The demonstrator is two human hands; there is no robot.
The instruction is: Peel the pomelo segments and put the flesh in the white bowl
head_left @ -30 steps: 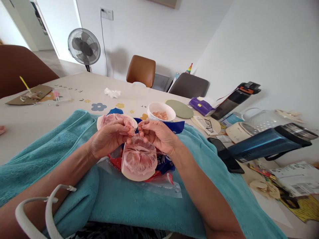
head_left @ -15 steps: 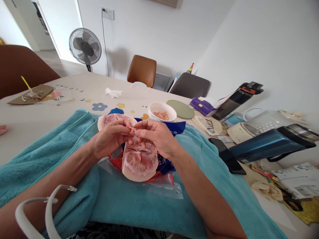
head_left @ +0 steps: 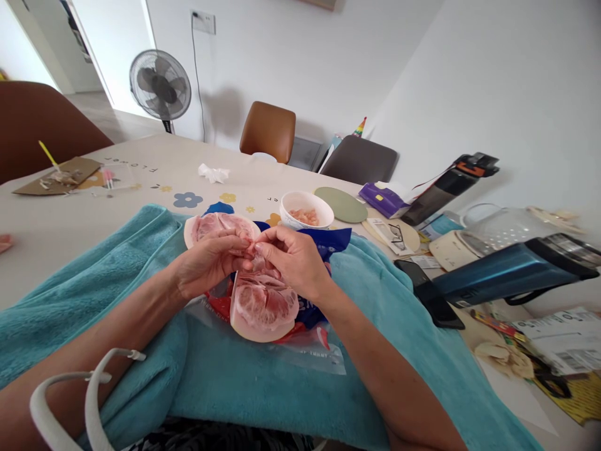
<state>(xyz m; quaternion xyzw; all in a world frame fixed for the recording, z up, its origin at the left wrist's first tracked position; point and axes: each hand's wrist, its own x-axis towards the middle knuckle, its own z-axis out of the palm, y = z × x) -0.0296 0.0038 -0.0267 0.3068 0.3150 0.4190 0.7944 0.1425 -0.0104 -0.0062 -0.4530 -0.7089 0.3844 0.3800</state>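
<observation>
My left hand [head_left: 211,260] and my right hand [head_left: 293,260] meet fingertip to fingertip, both closed in a pinch on a small pinkish piece of pomelo [head_left: 251,248]. Fingers hide most of that piece. Just below my hands lies a cut pomelo section [head_left: 265,307] with its pink flesh and membranes facing up. Behind my left hand sits another pomelo half [head_left: 220,225]. Both rest on a red and blue plastic bag [head_left: 310,313] spread over a teal towel [head_left: 225,382]. A white bowl [head_left: 307,211] with pomelo pulp in it stands beyond my right hand.
To the right are a purple tissue pack [head_left: 382,199], glasses [head_left: 395,235], a phone [head_left: 428,294], a blue bottle [head_left: 511,272], a dark bottle [head_left: 446,188] and scissors [head_left: 554,382]. A green mat [head_left: 340,205] lies by the bowl. Crumpled tissue [head_left: 213,173] is farther back.
My right hand has turned slightly and its fingers have drawn closer together at the pinched piece. My left hand stays almost in place. The pomelo and bowl have not moved.
</observation>
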